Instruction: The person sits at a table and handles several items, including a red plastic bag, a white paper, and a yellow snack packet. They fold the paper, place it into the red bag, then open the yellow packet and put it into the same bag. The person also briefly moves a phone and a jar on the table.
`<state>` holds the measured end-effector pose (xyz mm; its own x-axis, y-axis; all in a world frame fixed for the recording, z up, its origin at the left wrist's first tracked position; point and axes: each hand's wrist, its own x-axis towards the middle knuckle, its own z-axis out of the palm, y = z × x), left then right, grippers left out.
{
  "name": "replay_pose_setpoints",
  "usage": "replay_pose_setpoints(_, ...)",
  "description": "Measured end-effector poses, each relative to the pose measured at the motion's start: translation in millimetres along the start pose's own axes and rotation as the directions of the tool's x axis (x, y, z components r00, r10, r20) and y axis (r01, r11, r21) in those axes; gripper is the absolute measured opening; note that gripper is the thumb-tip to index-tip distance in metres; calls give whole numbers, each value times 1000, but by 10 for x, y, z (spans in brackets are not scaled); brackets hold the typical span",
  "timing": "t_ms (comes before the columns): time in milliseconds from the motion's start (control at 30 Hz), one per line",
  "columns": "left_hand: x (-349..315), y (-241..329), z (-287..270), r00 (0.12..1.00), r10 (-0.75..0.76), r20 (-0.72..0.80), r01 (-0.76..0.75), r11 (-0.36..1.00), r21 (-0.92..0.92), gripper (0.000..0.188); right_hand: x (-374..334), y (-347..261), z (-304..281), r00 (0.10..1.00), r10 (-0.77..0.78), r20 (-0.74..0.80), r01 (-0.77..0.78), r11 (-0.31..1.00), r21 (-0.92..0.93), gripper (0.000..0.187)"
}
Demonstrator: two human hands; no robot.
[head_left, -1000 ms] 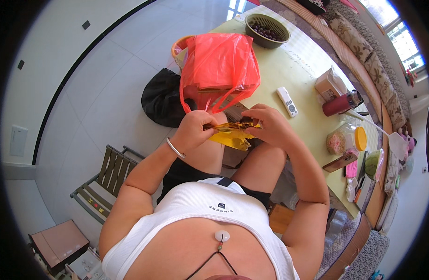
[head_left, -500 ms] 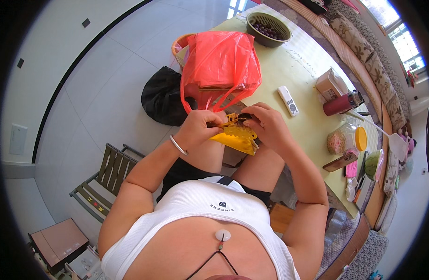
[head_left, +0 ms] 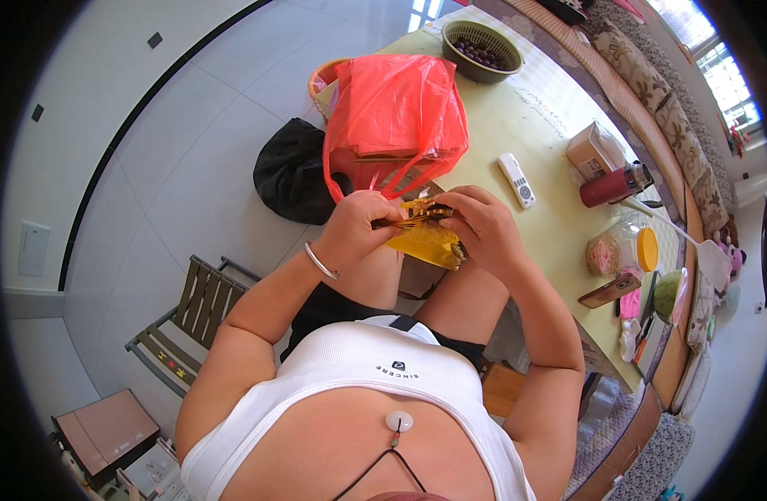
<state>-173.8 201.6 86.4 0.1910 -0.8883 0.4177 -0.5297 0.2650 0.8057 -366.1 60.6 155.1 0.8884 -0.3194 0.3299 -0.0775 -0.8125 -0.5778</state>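
Note:
A piece of shiny gold-yellow foil paper, folded with a cut, lacy edge [head_left: 427,246], hangs between my hands above my lap. My left hand [head_left: 362,224], with a white bangle at its wrist, is closed, pinching the paper's left end between thumb and fingers. On the other side my right hand [head_left: 481,227] is closed too, its thumb and fingertips on the paper's upper right edge, where something dark shows. Just beyond my hands stands a red plastic bag [head_left: 397,100] with flat squarish contents; its handles droop close to my left hand.
A black bag [head_left: 290,171] lies left of the red bag. On the pale green table [head_left: 517,117] are a remote control [head_left: 517,179], a colander [head_left: 477,73] of dark round fruit, a thermos [head_left: 615,185], a yellow-lidded jar [head_left: 621,250] and a phone [head_left: 610,290]. A slatted folding chair [head_left: 191,313] stands at left.
The foil paper has tilted slightly and its lower part catches the light differently. My fingers have shifted a little on it; both hands stay in nearly the same place.

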Motion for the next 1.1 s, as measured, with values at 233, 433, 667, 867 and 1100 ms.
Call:
replay_pose_setpoints(233, 8, -9, 6, 990, 142, -22, -138, 980, 146, 14, -66, -17, -78, 989, -115, -92, 116, 993, 2, 31)
replay_pose_setpoints(433, -5, -63, 8, 980, 199, -25, -189, 955, 228, 16, -82, -83, -172, 962, -207, -178, 206, 978, -26, 28)
replay_pose_setpoints(667, 21, 73, -14, 974, 223, -49, -210, 959, 189, 16, -89, -116, -95, 986, -147, -84, 141, 987, -79, 29)
replay_pose_setpoints(867, 4, 74, -47, 972, 218, -86, -203, 966, 161, 18, -113, -111, -28, 990, -126, -70, 121, 990, -67, 32)
replay_pose_setpoints(1100, 2, 127, -61, 978, 190, -85, -174, 969, 174, 20, -136, -111, -7, 997, -68, -21, 67, 996, -50, 45)
